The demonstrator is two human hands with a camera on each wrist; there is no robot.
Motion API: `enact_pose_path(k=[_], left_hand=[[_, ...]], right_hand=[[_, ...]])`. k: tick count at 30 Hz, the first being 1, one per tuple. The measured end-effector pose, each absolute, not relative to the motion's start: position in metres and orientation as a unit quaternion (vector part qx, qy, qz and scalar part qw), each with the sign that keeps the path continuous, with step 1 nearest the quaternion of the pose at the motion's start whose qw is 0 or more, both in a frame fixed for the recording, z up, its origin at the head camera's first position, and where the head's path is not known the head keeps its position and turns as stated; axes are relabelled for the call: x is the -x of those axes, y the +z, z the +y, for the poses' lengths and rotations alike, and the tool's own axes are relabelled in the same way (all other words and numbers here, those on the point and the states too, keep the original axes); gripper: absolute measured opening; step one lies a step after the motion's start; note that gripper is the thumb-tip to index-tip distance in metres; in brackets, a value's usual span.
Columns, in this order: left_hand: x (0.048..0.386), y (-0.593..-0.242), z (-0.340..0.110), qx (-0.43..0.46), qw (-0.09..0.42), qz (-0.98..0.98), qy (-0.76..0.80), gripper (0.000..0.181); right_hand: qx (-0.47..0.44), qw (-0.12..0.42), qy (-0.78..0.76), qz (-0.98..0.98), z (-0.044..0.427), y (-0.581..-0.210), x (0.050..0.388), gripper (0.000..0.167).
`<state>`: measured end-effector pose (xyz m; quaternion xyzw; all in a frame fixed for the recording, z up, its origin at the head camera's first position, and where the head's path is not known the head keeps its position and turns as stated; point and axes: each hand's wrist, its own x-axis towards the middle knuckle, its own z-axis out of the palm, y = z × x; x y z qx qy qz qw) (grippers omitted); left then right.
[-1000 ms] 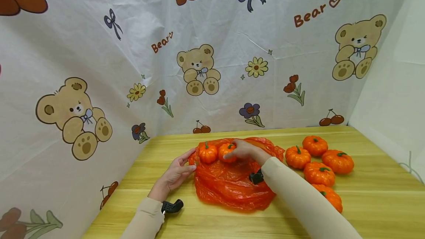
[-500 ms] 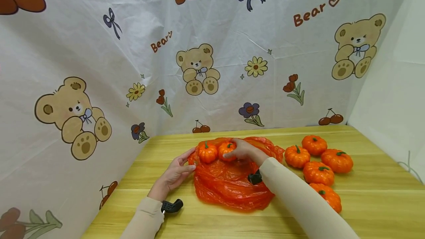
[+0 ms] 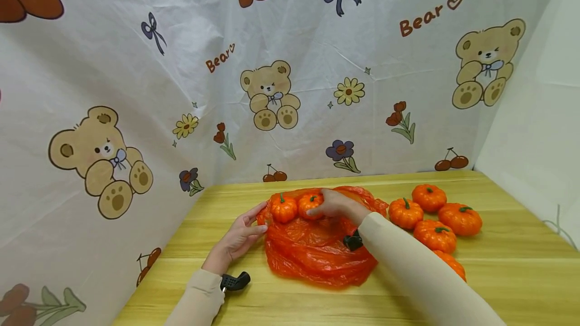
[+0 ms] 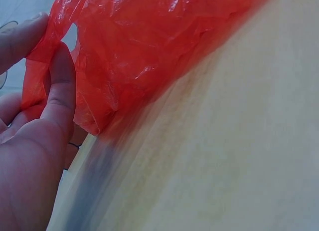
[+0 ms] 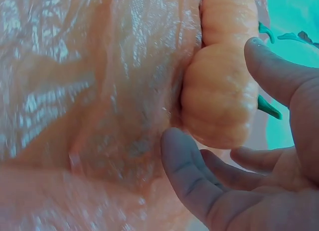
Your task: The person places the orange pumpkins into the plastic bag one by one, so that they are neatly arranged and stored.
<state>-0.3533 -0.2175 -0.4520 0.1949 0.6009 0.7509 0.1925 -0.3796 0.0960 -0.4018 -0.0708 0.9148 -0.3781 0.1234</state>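
A red plastic bag (image 3: 317,258) lies spread on the table, two small orange pumpkins with green stems resting in its far part. My left hand (image 3: 240,235) holds the bag's left edge; in the left wrist view, the thumb and fingers (image 4: 62,86) are around a strip of the red film. My right hand (image 3: 337,204) is at the right side of the right-hand pumpkin (image 3: 309,207). The right wrist view shows its thumb and fingers spread loosely about that pumpkin (image 5: 217,99), without a closed grip. Left of it, the other pumpkin (image 3: 284,209) sits close beside it.
Several more pumpkins (image 3: 435,236) stand grouped on the wooden table (image 3: 507,270) to the right of the bag; my right forearm partly covers the nearest one. A patterned cloth wall (image 3: 308,155) rises behind the table and along the left.
My right hand has shifted slightly to the right from the pumpkin, its fingers looser. The forearm now hides more of the nearest pumpkin. Left hand and bag look unchanged.
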Motion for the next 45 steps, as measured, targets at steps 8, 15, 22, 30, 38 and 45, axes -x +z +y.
enact_pose_path(k=[8, 15, 22, 30, 38, 45], left_hand=[[0.354, -0.453, -0.218, -0.189, 0.192, 0.606, 0.748, 0.081], [0.354, -0.452, -0.217, -0.183, 0.189, 0.607, 0.75, 0.081], [0.354, -0.451, -0.217, -0.188, 0.189, 0.61, 0.746, 0.079], [0.353, -0.451, -0.218, -0.187, 0.195, 0.604, 0.75, 0.082], [0.352, -0.451, -0.218, -0.182, 0.195, 0.601, 0.754, 0.083], [0.352, -0.451, -0.217, -0.188, 0.194, 0.605, 0.749, 0.083]], right_hand=[[0.105, 0.129, -0.337, 0.927, 0.107, -0.384, 0.368, 0.094], [0.114, 0.12, -0.318, 0.933, 0.118, -0.377, 0.361, 0.088], [0.128, 0.125, -0.342, 0.923, 0.126, -0.369, 0.353, 0.086], [0.161, 0.119, -0.348, 0.916, 0.137, -0.358, 0.334, 0.082], [0.185, 0.119, -0.364, 0.905, 0.147, -0.346, 0.315, 0.079], [0.189, 0.113, -0.349, 0.911, 0.162, -0.338, 0.302, 0.075]])
